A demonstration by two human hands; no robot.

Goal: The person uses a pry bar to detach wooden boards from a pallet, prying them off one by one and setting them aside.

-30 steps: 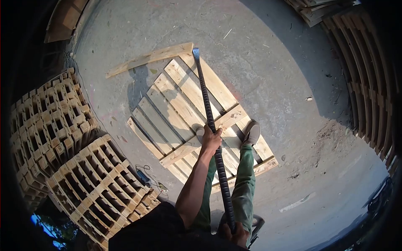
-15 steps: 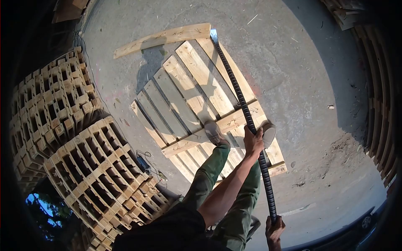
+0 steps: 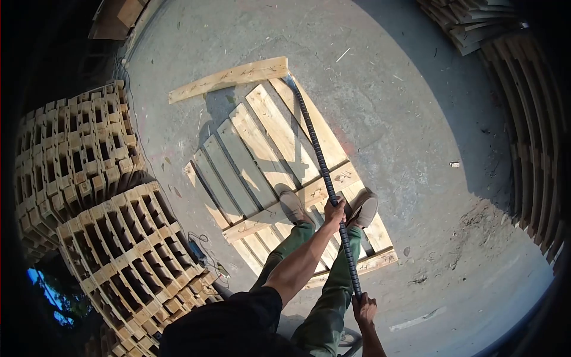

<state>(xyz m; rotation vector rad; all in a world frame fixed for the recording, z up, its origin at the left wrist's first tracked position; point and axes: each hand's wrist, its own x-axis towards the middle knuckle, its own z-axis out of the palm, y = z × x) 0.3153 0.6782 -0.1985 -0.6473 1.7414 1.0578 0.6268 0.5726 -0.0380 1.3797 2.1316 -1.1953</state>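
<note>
A long black ribbed pry bar (image 3: 316, 144) runs diagonally across the view. My left hand (image 3: 335, 212) is wrapped round its middle, between my shoes. Lower down, my right hand (image 3: 364, 309) grips its near end. The bar's far tip touches or lies close to the end of a board (image 3: 229, 76) at the far side of a wooden pallet (image 3: 276, 140). That board sits askew, joined to the outer slat only near its right end, as far as I can see. Both my shoes (image 3: 291, 207) are on the pallet, by its middle crosspiece (image 3: 253, 222).
Stacks of wooden pallets (image 3: 119, 244) stand on the left, with a blue tool and cord (image 3: 196, 250) beside them. More stacked wood (image 3: 520, 137) lines the right edge. Dirt (image 3: 476, 229) lies on the concrete floor (image 3: 410, 137).
The view has shifted, so the pallet appears lower and further left. My right hand has come up and left with the bar's near end. Both hands keep their grip.
</note>
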